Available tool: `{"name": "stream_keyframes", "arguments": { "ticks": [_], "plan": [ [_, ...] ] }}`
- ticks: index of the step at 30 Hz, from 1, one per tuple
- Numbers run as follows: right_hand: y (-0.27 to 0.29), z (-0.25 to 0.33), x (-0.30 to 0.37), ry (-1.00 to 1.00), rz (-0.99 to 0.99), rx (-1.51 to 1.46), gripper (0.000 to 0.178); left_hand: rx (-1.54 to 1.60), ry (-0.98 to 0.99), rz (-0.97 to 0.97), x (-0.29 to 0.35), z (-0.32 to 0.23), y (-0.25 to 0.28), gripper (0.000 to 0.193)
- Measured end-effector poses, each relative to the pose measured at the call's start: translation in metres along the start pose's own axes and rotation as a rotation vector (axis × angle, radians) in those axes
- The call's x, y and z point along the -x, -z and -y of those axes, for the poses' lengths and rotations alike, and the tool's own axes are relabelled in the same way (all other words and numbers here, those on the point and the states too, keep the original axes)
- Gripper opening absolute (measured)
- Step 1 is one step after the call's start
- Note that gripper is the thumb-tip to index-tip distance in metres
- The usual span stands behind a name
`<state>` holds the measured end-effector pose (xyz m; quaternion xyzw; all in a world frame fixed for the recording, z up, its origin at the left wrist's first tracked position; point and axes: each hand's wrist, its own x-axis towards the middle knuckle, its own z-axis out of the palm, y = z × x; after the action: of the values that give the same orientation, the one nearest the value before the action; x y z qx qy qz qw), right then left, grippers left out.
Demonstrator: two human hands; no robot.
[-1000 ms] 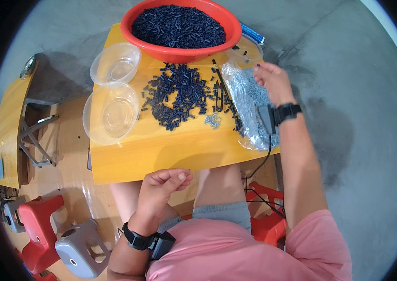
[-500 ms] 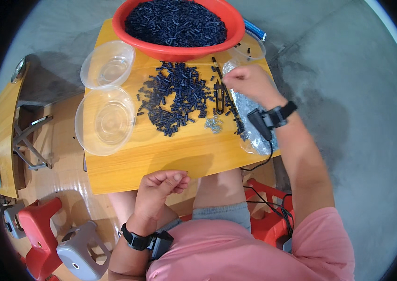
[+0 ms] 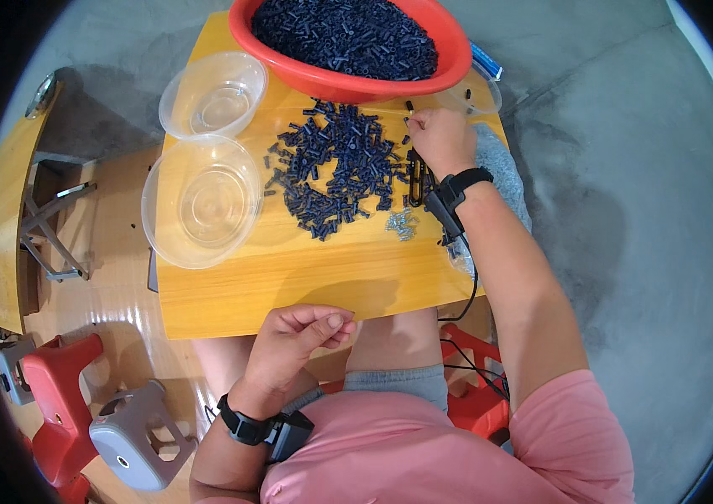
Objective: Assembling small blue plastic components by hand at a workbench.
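Note:
My left hand [image 3: 302, 340] is held over my lap at the table's front edge, thumb pressed against curled fingers; whatever sits in that pinch is too small to name. My right hand [image 3: 444, 141] reaches to the table's far right with its fingers pinched at the far end of a long black rod [image 3: 409, 106]. Hand and wrist hide most of the rod, so I cannot tell whether it is gripped. Left of that hand lies a heap of short black tubular pieces [image 3: 344, 151]. Beside its wrist are a black U-shaped tool [image 3: 415, 181] and a small pile of silvery bits [image 3: 401, 223].
A red basin [image 3: 348, 86] full of black pieces stands at the far edge. Two clear plastic bowls [image 3: 160, 197] sit on the left, another clear bowl [image 3: 491, 99] at the far right. A clear plastic bag [image 3: 503, 181] lies along the right edge. Stools [image 3: 142, 441] stand at lower left.
The view has shifted slightly, so the table sits further right. My right hand has come down over the rod's far end, covering much of it. My left hand keeps its pinch.

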<state>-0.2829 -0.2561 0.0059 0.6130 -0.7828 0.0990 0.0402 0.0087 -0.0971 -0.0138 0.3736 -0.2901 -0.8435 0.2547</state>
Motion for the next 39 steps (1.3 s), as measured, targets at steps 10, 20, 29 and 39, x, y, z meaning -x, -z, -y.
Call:
{"name": "stream_keyframes", "arguments": {
  "ticks": [10,20,29,39],
  "plan": [
    [-0.009,0.001,-0.01,-0.024,0.06,0.06,0.019,0.008,0.008,-0.002,0.0,-0.001,0.003,0.023],
    [0.014,-0.015,0.001,-0.001,0.018,-0.211,0.014,0.028,0.011,-0.033,-0.003,0.0,0.001,0.02],
    [0.069,0.043,0.141,0.584,0.312,-0.595,0.012,0.036,-0.214,-0.195,0.009,0.006,-0.011,0.021],
    [0.078,0.064,0.201,0.699,0.177,-0.572,0.012,0.03,-0.197,-0.088,0.028,0.017,-0.016,0.019]
  ]
}}
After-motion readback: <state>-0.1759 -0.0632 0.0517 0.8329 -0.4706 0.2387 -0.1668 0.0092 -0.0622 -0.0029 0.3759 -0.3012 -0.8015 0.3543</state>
